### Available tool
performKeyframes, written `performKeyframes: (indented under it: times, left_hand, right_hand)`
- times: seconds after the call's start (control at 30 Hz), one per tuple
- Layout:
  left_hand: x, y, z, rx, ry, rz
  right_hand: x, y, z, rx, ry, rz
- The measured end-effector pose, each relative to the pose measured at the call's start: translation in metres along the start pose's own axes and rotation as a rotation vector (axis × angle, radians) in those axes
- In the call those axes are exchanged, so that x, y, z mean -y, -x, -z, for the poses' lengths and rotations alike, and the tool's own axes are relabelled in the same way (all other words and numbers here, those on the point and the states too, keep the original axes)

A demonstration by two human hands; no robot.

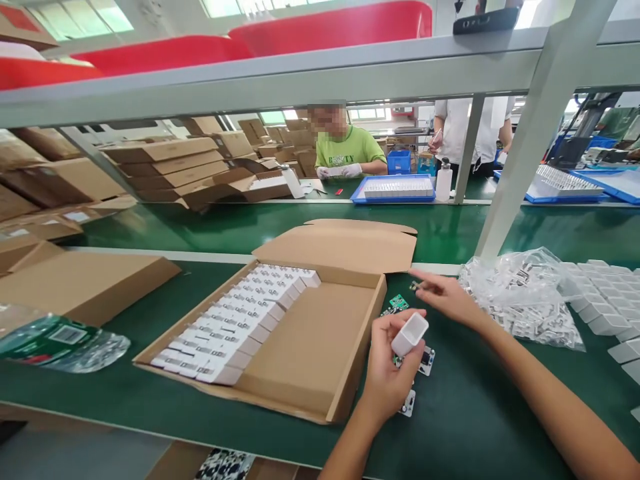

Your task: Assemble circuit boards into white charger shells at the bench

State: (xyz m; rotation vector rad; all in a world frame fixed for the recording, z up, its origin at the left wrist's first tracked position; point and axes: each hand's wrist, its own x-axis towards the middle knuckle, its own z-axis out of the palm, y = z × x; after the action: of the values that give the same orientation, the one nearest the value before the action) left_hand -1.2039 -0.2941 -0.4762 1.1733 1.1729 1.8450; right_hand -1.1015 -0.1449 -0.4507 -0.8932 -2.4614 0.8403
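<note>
My left hand (393, 373) grips a small white hollow plastic housing (410, 335), its open end turned up and to the right. My right hand (447, 300) reaches left, with thumb and forefinger pinched on a tiny metal piece (415, 285). Several small green circuit boards (399, 303) lie on the green bench mat (465, 427) around and beneath my left hand. To the left stands an open cardboard box (310, 340) with rows of white housings (230, 320) packed along one side. A clear bag of metal parts (520, 300) lies right of my right hand.
Loose white housings (600, 303) are heaped at the right. A grey shelf rail (250, 83) and upright (540, 127) stand ahead. Beyond it, a co-worker's gloved hands (343, 171) work near a blue tray (393, 190). Flat cardboard boxes (165, 167) are stacked behind.
</note>
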Motion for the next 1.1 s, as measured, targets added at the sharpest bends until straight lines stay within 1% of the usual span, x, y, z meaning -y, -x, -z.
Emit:
performKeyframes:
  times: [0.07,0.1,0.17,0.2,0.27,0.33,0.37,0.43,0.53,0.63,0.73,0.83,0.93,1.0,1.1]
  left_hand:
    - [-0.014,-0.016,-0.011,0.030,0.057,-0.034]
    - [-0.019,-0.023,-0.017,0.044,0.076,-0.040]
    - [-0.022,-0.030,-0.026,0.092,0.107,-0.028]
    - [-0.021,-0.031,-0.029,0.140,0.120,-0.014]
    - [-0.015,-0.030,-0.031,0.266,0.161,0.014]
    - [-0.007,-0.027,-0.028,0.375,0.262,0.051]
    - [-0.005,-0.026,-0.026,0.402,0.333,0.081]
    - [-0.004,-0.027,-0.022,0.412,0.471,0.144]
    - [-0.007,-0.032,-0.019,0.410,0.596,0.155]
    - [-0.007,-0.036,-0.018,0.404,0.615,0.150]
    - [-0.005,-0.036,-0.016,0.367,0.651,0.161]
    - [-0.006,-0.037,-0.012,0.341,0.705,0.175]
    - [-0.010,-0.038,-0.010,0.291,0.697,0.181]
    - [-0.014,-0.039,-0.009,0.240,0.668,0.159]
    - [-0.017,-0.039,-0.008,0.140,0.633,0.125]
  right_hand:
    - [0.018,0.015,0.027,-0.123,-0.248,0.010]
    - [0.027,0.024,0.040,-0.204,-0.442,0.020]
    - [0.044,0.043,0.060,-0.328,-0.795,0.037]
    - [0.051,0.051,0.067,-0.354,-0.919,0.045]
    - [0.059,0.064,0.073,-0.322,-1.024,0.064]
    - [0.062,0.071,0.075,-0.225,-1.060,0.097]
    - [0.063,0.072,0.075,-0.178,-1.061,0.118]
    - [0.062,0.073,0.074,-0.129,-1.036,0.154]
    - [0.061,0.071,0.073,-0.176,-0.934,0.192]
    - [0.059,0.070,0.073,-0.266,-0.753,0.223]
    - [0.059,0.070,0.073,-0.336,-0.563,0.289]
    - [0.062,0.070,0.073,-0.370,-0.344,0.387]
    - [0.068,0.071,0.070,-0.364,-0.126,0.445]
    - [0.071,0.071,0.066,-0.366,-0.052,0.473]
    - [0.073,0.069,0.057,-0.384,-0.074,0.501]
